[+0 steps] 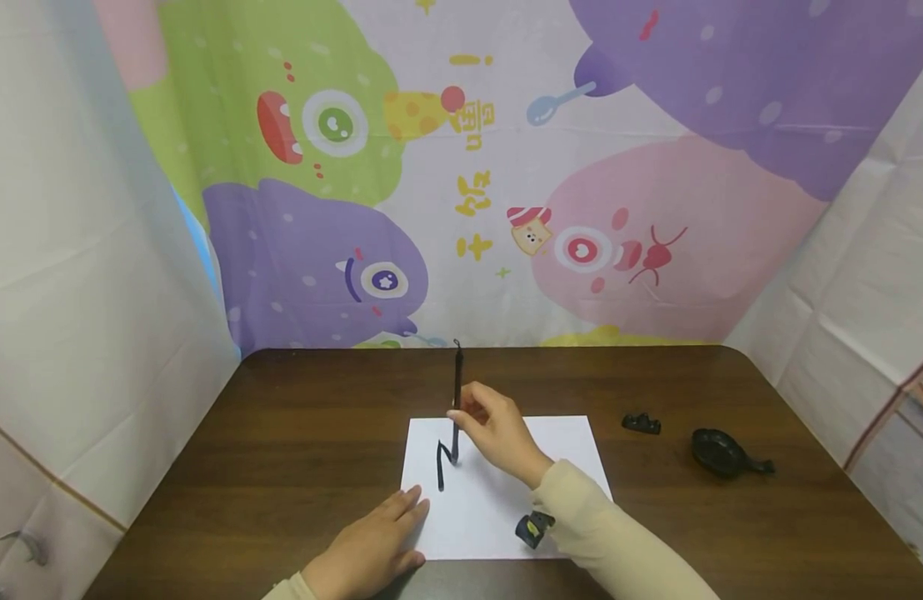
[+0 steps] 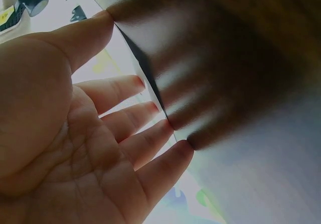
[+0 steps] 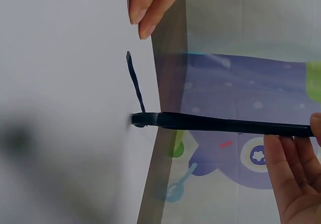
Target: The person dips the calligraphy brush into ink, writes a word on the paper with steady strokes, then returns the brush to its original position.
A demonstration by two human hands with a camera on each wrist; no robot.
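Pinching the upright brush (image 1: 457,382) with its tip on the paper (image 1: 491,517), the right hand (image 1: 499,429) is apparently drawing 1 black mark (image 1: 441,468); the left hand (image 1: 371,537), spread, is resting at the paper's edge. Continuing is probably calling for steady pressure.

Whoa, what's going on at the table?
A person's right hand holds a black brush nearly upright, its tip on a white sheet of paper, at the end of a bent black line. The left hand lies with its fingers at the sheet's left edge. Off to the right on the brown table is a black dish with a handle.
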